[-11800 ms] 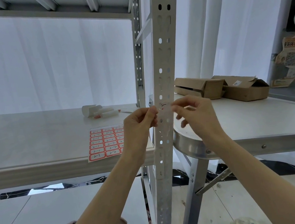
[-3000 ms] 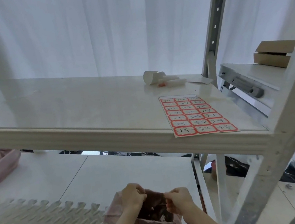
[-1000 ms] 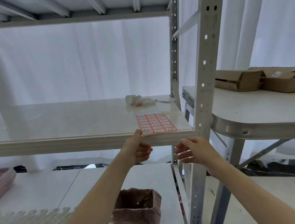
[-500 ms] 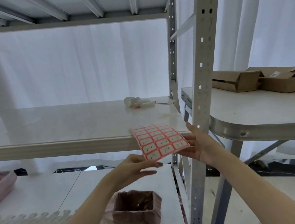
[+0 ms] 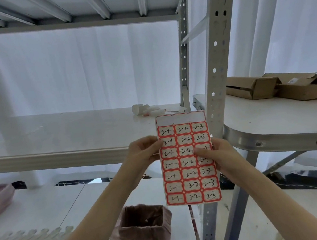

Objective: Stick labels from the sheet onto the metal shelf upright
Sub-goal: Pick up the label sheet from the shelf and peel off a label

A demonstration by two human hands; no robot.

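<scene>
Lifted off the shelf a moment earlier, the label sheet (image 5: 188,162) stood upright between both hands: left hand (image 5: 145,155) pinching its left edge, right hand (image 5: 218,155) gripping its right side, thumb on a label, probably about to peel; the upright (image 5: 214,69) rose just behind.

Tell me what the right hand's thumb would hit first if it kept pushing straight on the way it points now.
The right hand lays its thumb leftward across the label sheet, the tip at the middle column. Going on, it would probably meet the left hand pinching the sheet's left edge, though depth is unclear.
</scene>
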